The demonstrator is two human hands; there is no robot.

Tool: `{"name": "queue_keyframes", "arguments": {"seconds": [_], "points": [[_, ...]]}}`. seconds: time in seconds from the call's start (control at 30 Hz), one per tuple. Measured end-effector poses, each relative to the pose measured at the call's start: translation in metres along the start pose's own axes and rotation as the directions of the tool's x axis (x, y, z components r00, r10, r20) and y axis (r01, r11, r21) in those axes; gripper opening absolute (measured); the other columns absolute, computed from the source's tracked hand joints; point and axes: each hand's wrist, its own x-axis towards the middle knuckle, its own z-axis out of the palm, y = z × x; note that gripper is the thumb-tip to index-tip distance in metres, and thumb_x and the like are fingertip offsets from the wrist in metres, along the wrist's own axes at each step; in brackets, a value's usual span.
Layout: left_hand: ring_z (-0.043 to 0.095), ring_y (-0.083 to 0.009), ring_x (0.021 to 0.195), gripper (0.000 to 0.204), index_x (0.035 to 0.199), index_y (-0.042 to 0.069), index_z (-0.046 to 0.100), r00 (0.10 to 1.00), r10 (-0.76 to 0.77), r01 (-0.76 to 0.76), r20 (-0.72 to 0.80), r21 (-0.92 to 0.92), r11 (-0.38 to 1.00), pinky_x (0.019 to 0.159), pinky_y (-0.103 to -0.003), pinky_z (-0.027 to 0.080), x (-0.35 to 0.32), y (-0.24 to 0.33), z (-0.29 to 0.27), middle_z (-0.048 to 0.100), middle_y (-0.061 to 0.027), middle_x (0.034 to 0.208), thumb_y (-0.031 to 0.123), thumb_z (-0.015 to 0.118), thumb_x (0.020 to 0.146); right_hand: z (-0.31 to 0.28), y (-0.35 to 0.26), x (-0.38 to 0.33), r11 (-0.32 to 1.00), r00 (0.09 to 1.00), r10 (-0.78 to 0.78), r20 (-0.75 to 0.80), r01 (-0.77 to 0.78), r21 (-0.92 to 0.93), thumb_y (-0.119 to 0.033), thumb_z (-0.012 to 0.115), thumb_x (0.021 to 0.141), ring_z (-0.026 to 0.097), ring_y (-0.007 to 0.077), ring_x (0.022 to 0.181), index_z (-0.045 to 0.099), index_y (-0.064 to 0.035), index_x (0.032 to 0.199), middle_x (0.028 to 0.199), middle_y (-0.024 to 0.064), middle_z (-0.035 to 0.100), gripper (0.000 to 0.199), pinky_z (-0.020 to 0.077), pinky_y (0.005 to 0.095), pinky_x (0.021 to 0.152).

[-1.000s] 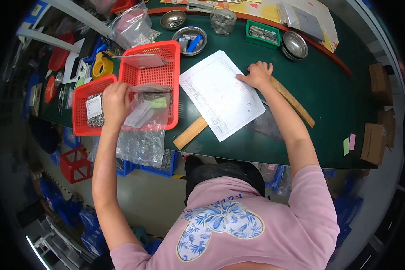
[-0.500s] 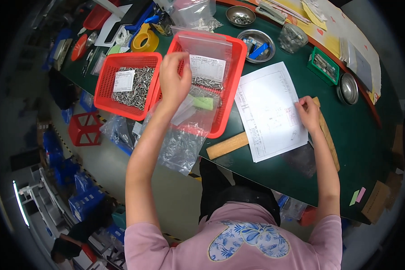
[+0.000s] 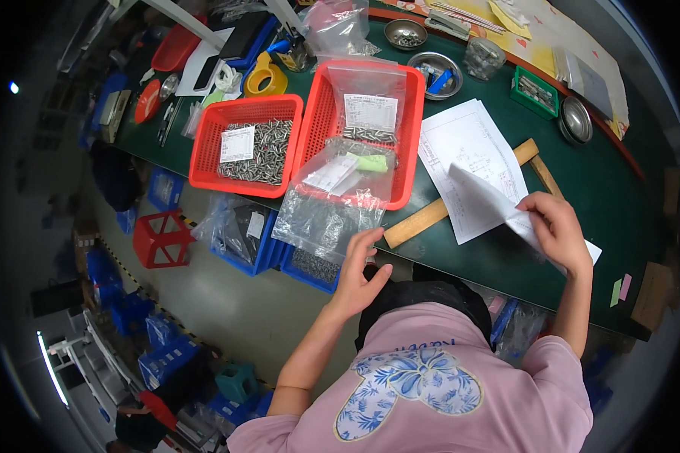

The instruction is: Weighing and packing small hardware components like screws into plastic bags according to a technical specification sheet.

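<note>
My right hand (image 3: 563, 235) pinches the edge of a white paper sheet (image 3: 495, 198), which is lifted and curled over toward the right. Beneath it, another printed drawing sheet (image 3: 461, 147) lies on the green table, partly over a wooden strip (image 3: 415, 225). My left hand (image 3: 360, 281) hovers by the table's near edge, fingers apart and nothing in them. Close to that hand, a clear plastic bag (image 3: 325, 226) hangs over the rim of a red basket (image 3: 409, 143). Inside this basket stands a labelled bag of metal pins (image 3: 370, 112).
Left of it, another red basket (image 3: 196, 162) holds many loose metal pins. Metal bowls (image 3: 406, 35), a green tray (image 3: 535, 92) and a yellow tape roll (image 3: 263, 78) are farther back. Blue bins (image 3: 242, 257) stand below the near edge. A cardboard box (image 3: 652, 296) is at the right.
My left hand has come back from above the right red basket to the near edge. My right hand has lifted the top sheet and drawn it rightward, exposing the drawing beneath.
</note>
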Motion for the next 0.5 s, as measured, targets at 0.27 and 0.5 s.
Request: {"name": "queue_keyframes", "arguments": {"seconds": [0.27,0.5], "points": [[0.049,-0.0248,0.101,0.031,0.095,0.000,0.057,0.886,0.395,-0.417,0.243,0.046,0.908,0.086,-0.033,0.038,-0.012,0.022,-0.061,0.054,-0.0142,0.102,0.005,0.064,0.066,0.039,-0.112,0.005,0.918,0.884,-0.358,0.302,0.274,0.285,-0.002,0.048,0.064,0.055,0.0273,0.068,0.055,-0.0078,0.087,0.074,0.0089,0.057,0.024,0.0430,0.0341,0.057],[0.055,-0.0113,0.078,0.019,0.093,-0.002,0.058,0.985,-0.034,-0.004,-0.167,-0.221,0.975,0.070,-0.024,0.043,-0.066,0.005,-0.121,0.060,-0.0066,0.087,0.008,0.058,0.077,0.069,-0.092,-0.011,0.989,0.958,-0.130,0.254,0.109,0.096,-0.016,0.066,0.061,0.057,0.0200,0.068,0.054,-0.0044,0.094,0.076,0.0068,0.059,0.038,0.0434,0.0283,0.060]]}}
